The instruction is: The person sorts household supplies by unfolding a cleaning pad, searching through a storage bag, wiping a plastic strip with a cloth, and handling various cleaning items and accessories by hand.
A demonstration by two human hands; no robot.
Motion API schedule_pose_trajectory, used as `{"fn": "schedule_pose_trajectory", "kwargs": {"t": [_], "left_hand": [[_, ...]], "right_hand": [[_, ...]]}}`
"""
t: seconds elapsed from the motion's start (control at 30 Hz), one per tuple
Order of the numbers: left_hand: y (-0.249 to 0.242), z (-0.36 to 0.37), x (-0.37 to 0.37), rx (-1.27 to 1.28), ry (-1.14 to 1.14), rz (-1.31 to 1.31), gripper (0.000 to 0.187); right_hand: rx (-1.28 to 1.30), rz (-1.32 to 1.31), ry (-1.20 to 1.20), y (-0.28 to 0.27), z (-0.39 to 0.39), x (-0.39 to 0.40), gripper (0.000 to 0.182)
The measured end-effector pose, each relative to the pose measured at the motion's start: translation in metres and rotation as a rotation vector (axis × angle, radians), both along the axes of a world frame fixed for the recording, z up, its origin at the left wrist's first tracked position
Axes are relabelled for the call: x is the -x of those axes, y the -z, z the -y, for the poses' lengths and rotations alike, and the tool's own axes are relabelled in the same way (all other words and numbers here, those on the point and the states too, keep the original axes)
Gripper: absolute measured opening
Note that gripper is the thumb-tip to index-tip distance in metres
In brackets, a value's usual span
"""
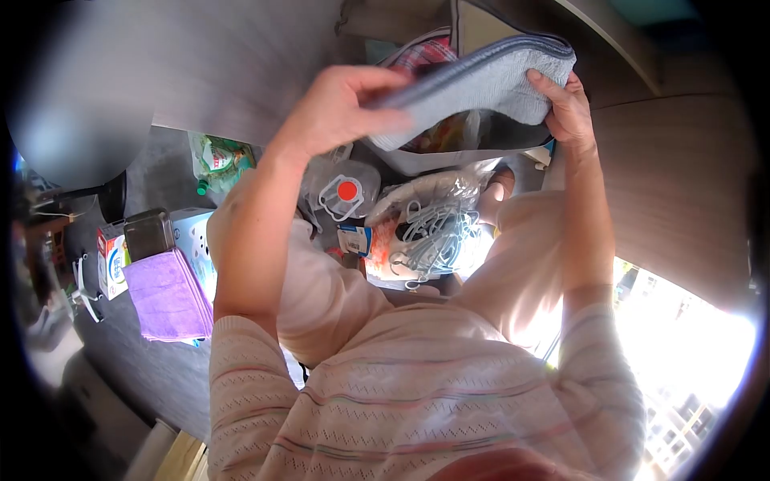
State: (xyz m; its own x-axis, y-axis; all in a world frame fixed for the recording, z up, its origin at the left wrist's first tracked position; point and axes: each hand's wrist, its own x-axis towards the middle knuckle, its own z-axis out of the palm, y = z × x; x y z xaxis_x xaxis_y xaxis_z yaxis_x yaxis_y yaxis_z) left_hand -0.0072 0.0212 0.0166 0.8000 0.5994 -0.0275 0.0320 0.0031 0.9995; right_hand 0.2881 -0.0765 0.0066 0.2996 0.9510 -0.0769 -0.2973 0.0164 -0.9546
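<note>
A folded light grey cloth point(481, 80) with a dark edge is held up between both hands in the upper middle. My left hand point(353, 108) pinches its left end; those fingers are blurred by motion. At its right end, my right hand point(568, 108) grips the fold, thumb on the near face. Just behind and below the cloth is an open dark-lined bag point(457, 160), with red plaid fabric point(425, 54) showing at the back. The cloth hides part of the bag's contents.
A clear plastic jug with a red cap point(346, 191) stands below the bag, next to a tangle of hangers point(437, 236). To the left are a folded purple towel point(168, 295), a carton point(112, 256) and a green plastic package point(216, 160). Grey panels flank both sides.
</note>
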Motion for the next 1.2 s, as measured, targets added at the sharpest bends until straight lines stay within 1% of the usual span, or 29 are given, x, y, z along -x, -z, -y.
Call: {"fn": "schedule_pose_trajectory", "kwargs": {"t": [0.03, 0.07, 0.13, 0.2, 0.23, 0.37, 0.43, 0.57, 0.67, 0.7, 0.73, 0.8, 0.9, 1.0, 1.1, 1.2], "left_hand": [[0.000, 0.008, -0.003, 0.063, 0.061, 0.052, 0.034], [-0.002, 0.018, -0.006, 0.142, 0.105, 0.014, 0.035], [0.003, 0.030, -0.014, 0.029, 0.194, 0.045, 0.036], [-0.001, 0.038, -0.016, 0.278, 0.295, 0.092, 0.040], [-0.003, 0.041, -0.018, 0.400, 0.308, 0.137, 0.041], [-0.008, 0.041, -0.015, 0.554, 0.431, 0.267, 0.042], [-0.009, 0.041, -0.012, 0.538, 0.455, 0.283, 0.039], [-0.018, 0.033, -0.003, 0.500, 0.446, 0.259, 0.038], [-0.024, 0.019, 0.011, 0.443, 0.339, 0.245, 0.039], [-0.021, 0.014, 0.014, 0.437, 0.270, 0.281, 0.039], [-0.022, 0.007, 0.020, 0.441, 0.189, 0.265, 0.038], [-0.022, -0.007, 0.028, 0.377, 0.087, 0.339, 0.034], [-0.013, -0.020, 0.031, 0.370, -0.153, 0.300, 0.028], [-0.001, -0.024, 0.026, 0.516, -0.390, 0.298, 0.026], [0.001, -0.021, 0.020, 0.540, -0.442, 0.328, 0.031], [-0.002, -0.010, 0.015, 0.859, -0.258, 0.472, 0.040]], "right_hand": [[-0.026, -0.014, 0.036, 0.002, -0.001, -0.001, 0.024], [-0.035, -0.030, 0.033, 0.003, -0.001, -0.001, 0.024], [-0.052, -0.064, 0.019, 0.004, -0.002, 0.001, 0.024], [-0.054, -0.131, -0.024, 0.003, -0.001, 0.004, 0.024], [-0.070, -0.177, -0.055, 0.004, -0.001, 0.004, 0.025], [-0.133, -0.289, -0.225, 0.014, 0.000, 0.000, 0.031], [-0.137, -0.333, -0.285, 0.020, 0.000, -0.005, 0.037], [-0.147, -0.362, -0.307, 0.022, 0.001, -0.005, 0.040], [-0.130, -0.325, -0.290, 0.016, 0.000, 0.000, 0.041], [-0.102, -0.306, -0.295, 0.017, 0.000, -0.001, 0.044], [-0.096, -0.295, -0.307, 0.017, 0.001, -0.002, 0.045], [-0.084, -0.274, -0.330, 0.016, 0.003, 0.000, 0.046], [-0.071, -0.296, -0.340, 0.016, 0.003, 0.004, 0.050], [-0.065, -0.337, -0.339, 0.018, 0.003, 0.004, 0.052], [-0.047, -0.353, -0.330, 0.018, 0.004, 0.007, 0.052], [-0.013, -0.401, -0.342, 0.016, 0.001, 0.011, 0.049]]}}
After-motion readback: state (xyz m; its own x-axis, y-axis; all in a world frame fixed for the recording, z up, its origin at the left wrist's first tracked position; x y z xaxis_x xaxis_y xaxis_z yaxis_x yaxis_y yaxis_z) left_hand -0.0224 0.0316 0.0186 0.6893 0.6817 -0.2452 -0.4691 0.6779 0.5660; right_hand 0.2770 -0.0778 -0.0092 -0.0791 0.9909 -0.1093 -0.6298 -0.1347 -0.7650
